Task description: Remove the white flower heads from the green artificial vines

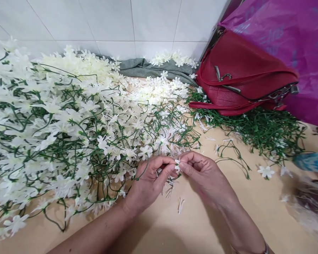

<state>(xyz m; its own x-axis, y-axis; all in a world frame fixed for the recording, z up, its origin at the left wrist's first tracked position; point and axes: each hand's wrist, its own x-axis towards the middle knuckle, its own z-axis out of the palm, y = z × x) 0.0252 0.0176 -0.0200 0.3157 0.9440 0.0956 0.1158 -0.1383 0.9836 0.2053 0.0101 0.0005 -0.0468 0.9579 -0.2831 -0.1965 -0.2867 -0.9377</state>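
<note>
My left hand (148, 180) and my right hand (201, 174) meet at the middle of a beige surface (190, 225). Both pinch a small white plastic flower piece (177, 164) between thumb and fingertips. The left hand also has a thin green stem (144, 168) running through its fingers. That stem leads into a big pile of white artificial flowers on green stems (63, 134) spread over the left half. A few loose white stamen bits (180, 204) lie just below the hands.
A red handbag (238, 77) lies at the back right on bare green stems (265, 128). Behind it is purple plastic sheeting (294, 38). A grey cloth (148, 68) with loose blossoms lies along the white tiled wall (108, 21). A loose flower (266, 171) sits right.
</note>
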